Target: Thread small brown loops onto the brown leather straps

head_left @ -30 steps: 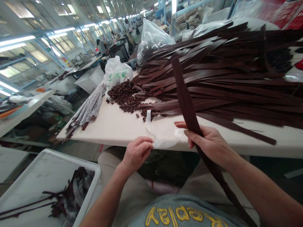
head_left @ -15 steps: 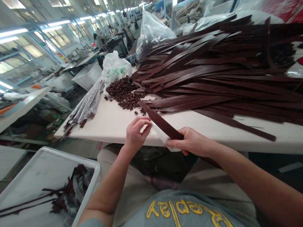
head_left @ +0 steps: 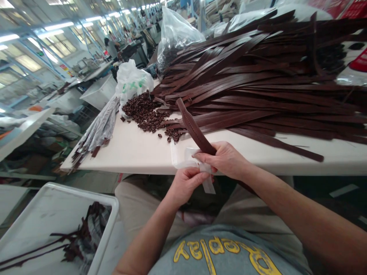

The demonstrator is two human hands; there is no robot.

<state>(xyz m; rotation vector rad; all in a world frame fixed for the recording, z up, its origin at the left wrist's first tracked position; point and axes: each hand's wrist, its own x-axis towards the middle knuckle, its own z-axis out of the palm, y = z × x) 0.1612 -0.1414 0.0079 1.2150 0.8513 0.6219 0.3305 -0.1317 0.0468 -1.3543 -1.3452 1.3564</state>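
Observation:
In the head view, my right hand [head_left: 228, 160] is closed around a dark brown leather strap [head_left: 195, 128] with a line of stitching. The strap's free end points up and away over the table edge. A thin translucent white strip [head_left: 186, 156], plastic or paper, is also caught in the right fingers, with part of it hanging below them. My left hand [head_left: 186, 187] is right beside, its thumb and fingers pinched on the white strip under the strap. The strap's other end runs back beneath my right forearm and is mostly hidden.
A large heap of brown straps [head_left: 252, 84] covers the table's right side. Small brown loops [head_left: 146, 114] lie piled by a white plastic bag [head_left: 133, 82]. Wrapped straps [head_left: 97, 130] lie at the table's left end. A white bin [head_left: 48, 214] with straps inside stands at lower left.
My left hand has come right and down from beyond the strap to the white strip beside my right hand. The strap's free end has tilted more upright. The white strip is now folded.

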